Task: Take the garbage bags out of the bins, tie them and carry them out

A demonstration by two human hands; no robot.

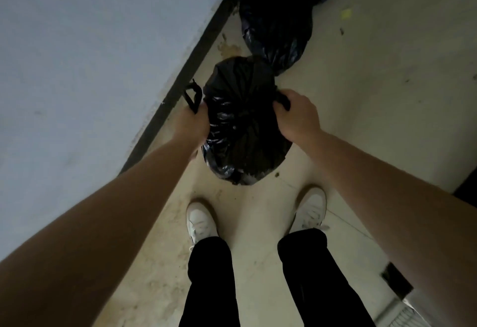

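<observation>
Head view, looking straight down. Both my hands are on the black garbage bag (242, 130), one on each side. Left hand (192, 122): fingers curled round the left handle strap, with its loop (192, 96) sticking out past the fist. Right hand (296, 114): fingers curled round the right handle, most of which is hidden in the grip. The bag's plastic is gathered into folds running toward its middle, between the hands. The bag sits low in front of my white shoes (200, 220), just beside the dark skirting strip (180, 86) at the foot of the wall (77, 55). Can't tell if it rests on the floor (374, 94) or hangs just off it. A second black bag (276, 24) lies farther along the same wall, its near end meeting the first bag's far edge in view. Can't tell if they touch. The floor is pale and stained, with a yellow scrap (346, 13) near the second bag.
</observation>
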